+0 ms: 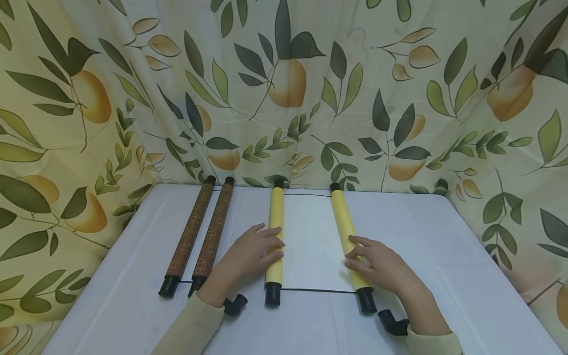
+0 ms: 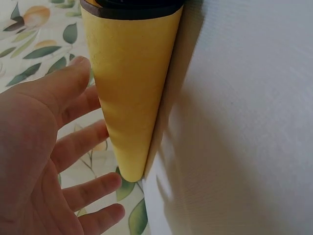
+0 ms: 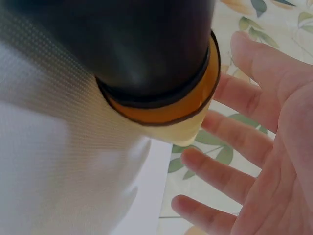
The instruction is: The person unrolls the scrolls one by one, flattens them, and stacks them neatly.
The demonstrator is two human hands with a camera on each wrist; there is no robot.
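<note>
A scroll with two yellow rollers lies partly spread on the table. Its left yellow roller (image 1: 277,209) and right yellow roller (image 1: 341,212) have black end knobs, with a pale sheet (image 1: 315,241) stretched between them. My left hand (image 1: 250,251) is at the left roller, its fingers reaching over it in the head view. At the right roller, the fingertips of my right hand (image 1: 377,261) overlap its outer side. Both wrist views show spread, loosely extended fingers beside the rollers: left fingers (image 2: 80,147) and right fingers (image 3: 239,137). Neither hand wraps round its roller.
Left of my left hand lies a second scroll with two brown patterned rollers (image 1: 190,236), near one end partly hidden by my wrist. The white table (image 1: 421,236) ends at a leaf-and-fruit printed curtain (image 1: 288,138). Black wrist cameras (image 1: 392,323) sit under the wrists.
</note>
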